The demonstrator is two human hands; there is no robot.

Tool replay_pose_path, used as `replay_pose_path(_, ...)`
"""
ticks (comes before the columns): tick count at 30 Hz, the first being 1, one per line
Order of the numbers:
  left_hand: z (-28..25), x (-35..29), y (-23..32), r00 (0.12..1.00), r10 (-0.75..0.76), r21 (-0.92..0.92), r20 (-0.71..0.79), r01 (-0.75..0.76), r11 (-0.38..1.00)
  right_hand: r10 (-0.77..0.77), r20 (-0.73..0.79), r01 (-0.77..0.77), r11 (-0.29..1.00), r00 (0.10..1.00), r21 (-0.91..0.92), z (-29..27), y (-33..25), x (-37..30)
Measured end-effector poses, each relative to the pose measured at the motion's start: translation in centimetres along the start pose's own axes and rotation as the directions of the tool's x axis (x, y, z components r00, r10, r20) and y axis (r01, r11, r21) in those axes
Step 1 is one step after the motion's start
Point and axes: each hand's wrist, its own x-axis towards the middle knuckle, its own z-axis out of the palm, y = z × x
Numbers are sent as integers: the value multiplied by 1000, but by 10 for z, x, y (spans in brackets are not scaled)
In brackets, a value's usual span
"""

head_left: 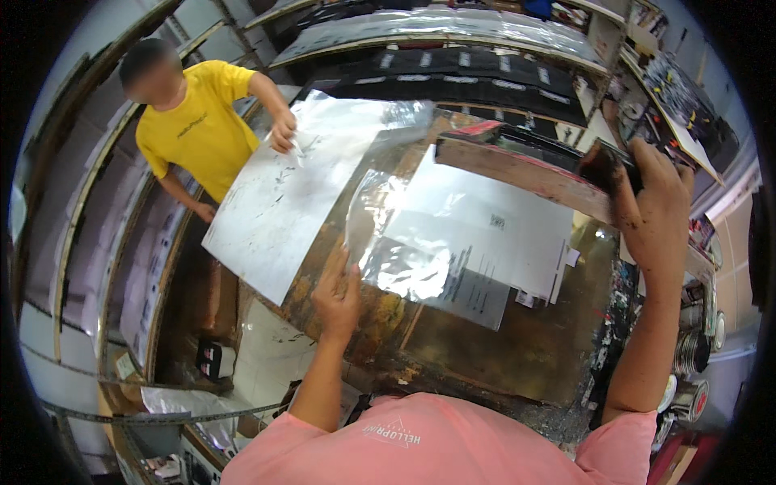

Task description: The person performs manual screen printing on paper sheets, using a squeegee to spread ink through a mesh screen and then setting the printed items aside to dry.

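- On my feed, wooden frame [525, 174]: long, boxy reddish-brown bar, ink-darkened, tilted above the far right part of the desk [380, 319].
- Right hand [653, 202]: clamped round the frame's dark, grimy right end, thumb on the near side.
- Clear film [412, 267]: thin, glossy, wrinkled, throwing hard glare; lies mid-desk, left of and nearer than the frame.
- White printed sheet [517, 214]: flat, matte, rectangular, small square code on it; partly under the frame.
- Left hand [338, 295]: at the film's left edge, fingers pointing away from the body; I can't tell if they pinch it. Hands well apart.
- Desk surface: mottled rust and yellow at left, smoother brown at right, paint-crusted right rim.
- Co-worker in yellow shirt [198, 129]: across at left, one hand over a big white sheet [271, 214] with dark smudges.
- Behind: shelves bearing flat black pieces [461, 85] and shiny plastic sheets [436, 26].
- Far right: round metal cans [691, 396].
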Motion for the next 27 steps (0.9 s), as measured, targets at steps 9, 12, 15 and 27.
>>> replay_pose_path(9,-152,-25,-84,906,-294,-101,-306,276,956,-18,9,19,996,1000,-87,8,8,-9)
replay_pose_path(12,-181,-4,-125,905,-256,-33,-340,260,965,-52,-21,50,994,998,-99,12,13,-9)
replay_pose_path(15,-225,21,-174,883,-322,-116,-341,301,947,-50,-2,50,997,999,-53,14,8,-9)
replay_pose_path(27,-159,116,-142,947,37,649,-320,191,737,-2,13,3,999,1000,-42,7,3,-5)
